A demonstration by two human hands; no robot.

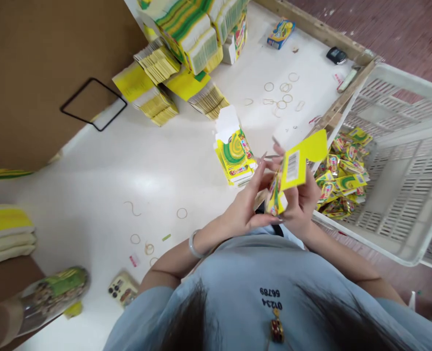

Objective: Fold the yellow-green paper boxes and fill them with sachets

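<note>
Both my hands hold a small yellow carton [294,168] with a barcode and an open flap, raised over the white table's edge. My left hand [247,204] grips it from the left, thumb under its lower end, fingers up along its side. My right hand [302,202] is wrapped round it from the right. Colourful sachets [274,195] show at the carton's lower opening between my fingers. An open, filled carton [234,153] stands on the table just beyond my left hand.
A white slatted crate [413,161] at the right holds a heap of loose sachets [342,173]. Stacks of flat yellow cartons [157,63] sit at the back. Rubber bands [282,95] lie scattered on the table [128,165]. A phone [123,288] and a bottle [55,292] lie at lower left.
</note>
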